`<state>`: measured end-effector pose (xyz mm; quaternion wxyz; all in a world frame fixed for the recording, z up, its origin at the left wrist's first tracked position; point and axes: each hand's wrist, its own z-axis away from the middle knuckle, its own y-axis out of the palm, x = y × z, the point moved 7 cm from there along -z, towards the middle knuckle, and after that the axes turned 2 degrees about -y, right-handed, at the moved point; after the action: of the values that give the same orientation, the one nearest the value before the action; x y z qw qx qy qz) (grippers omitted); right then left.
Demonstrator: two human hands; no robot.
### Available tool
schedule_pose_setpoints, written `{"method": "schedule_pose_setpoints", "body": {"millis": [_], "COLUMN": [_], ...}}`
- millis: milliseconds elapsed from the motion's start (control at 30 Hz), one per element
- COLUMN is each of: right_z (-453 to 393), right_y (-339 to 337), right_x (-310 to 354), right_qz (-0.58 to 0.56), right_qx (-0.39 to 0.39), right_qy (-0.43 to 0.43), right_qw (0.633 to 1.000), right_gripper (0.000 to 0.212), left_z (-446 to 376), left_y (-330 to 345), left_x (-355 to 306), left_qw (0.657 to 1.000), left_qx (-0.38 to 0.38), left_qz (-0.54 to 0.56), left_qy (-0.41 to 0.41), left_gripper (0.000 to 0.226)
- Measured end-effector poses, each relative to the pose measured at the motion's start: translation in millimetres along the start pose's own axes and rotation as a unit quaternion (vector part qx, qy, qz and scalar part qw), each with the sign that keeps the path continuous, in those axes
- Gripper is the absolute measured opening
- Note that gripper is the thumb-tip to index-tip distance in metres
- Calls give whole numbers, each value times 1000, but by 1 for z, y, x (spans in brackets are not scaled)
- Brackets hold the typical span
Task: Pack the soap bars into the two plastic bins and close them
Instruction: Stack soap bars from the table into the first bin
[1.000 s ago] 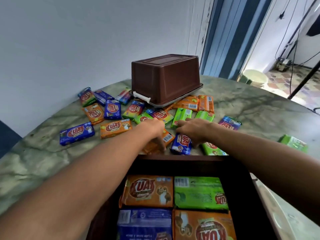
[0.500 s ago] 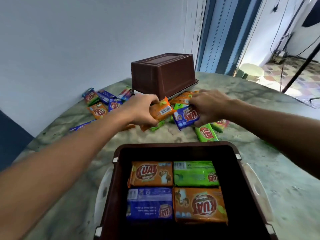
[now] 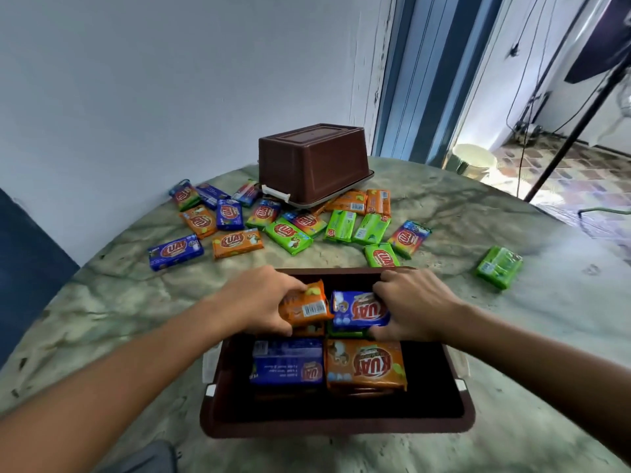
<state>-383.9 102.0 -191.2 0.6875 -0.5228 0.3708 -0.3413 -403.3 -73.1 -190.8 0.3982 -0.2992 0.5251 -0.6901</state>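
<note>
Soap bars: left hand (image 3: 254, 298) grips an orange bar (image 3: 305, 304), right hand (image 3: 411, 303) grips a blue bar (image 3: 358, 309), fingers curled round each, both arms reaching in over the far end of the near open bin (image 3: 336, 427). Loose bars (image 3: 288, 235) lie scattered beyond, near the far overturned bin (image 3: 312, 162).

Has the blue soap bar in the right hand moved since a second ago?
Yes. The blue soap bar, gripped by the right hand, came off the table toward the person and is now over the open bin.

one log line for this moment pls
left hand holds orange bar | right hand holds blue bar | both over open bin
</note>
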Motion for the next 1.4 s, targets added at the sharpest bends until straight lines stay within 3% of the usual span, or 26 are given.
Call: {"method": "schedule_pose_setpoints", "body": {"millis": [133,333,400,467,533,600,633,700,800,867,1100,1400], "right_z": [1,5,5,10,23,46,55,64,62,61,36,-76], "right_y": [15,21,19,8,-5,-8,-2,22,51,52,45,19], "right_x": [14,16,14,4,-18,-45,-56,-65,-55,-51,-48,27], "right_qz": [-12,-39,-50,-107,-167,-209,-229,-286,-420,-473,-523,-538], "right_qx": [1,-4,4,-32,-124,-205,-208,-145,-95,-123,-131,-116], "right_qy": [39,61,55,74,138,233,276,329,346,346,339,281], "right_qw": [999,997,997,991,968,927,910,888,833,801,771,786], "right_gripper": [50,52,51,44,34,32,36,39,39,42,42,43], "left_z": [1,-5,-5,5,21,38,42,41,42,45,58,95], "left_y": [17,19,19,14,4,5,14,47,76,78,82,93], "left_x": [-7,-2,-1,8,30,57,72,89,74,69,86,204], "left_qw": [995,995,996,994,959,914,895,838,696,661,614,600], "left_qx": [-25,-38,-42,-98,-235,-326,-318,-197,-72,-85,-107,-169], "left_qz": [-90,-86,-71,24,157,219,256,404,640,677,702,685], "left_qy": [27,37,45,47,8,-103,-180,-310,-318,-311,-346,-377], "left_gripper": [53,54,55,54,47,34,32,39,50,46,47,39]}}
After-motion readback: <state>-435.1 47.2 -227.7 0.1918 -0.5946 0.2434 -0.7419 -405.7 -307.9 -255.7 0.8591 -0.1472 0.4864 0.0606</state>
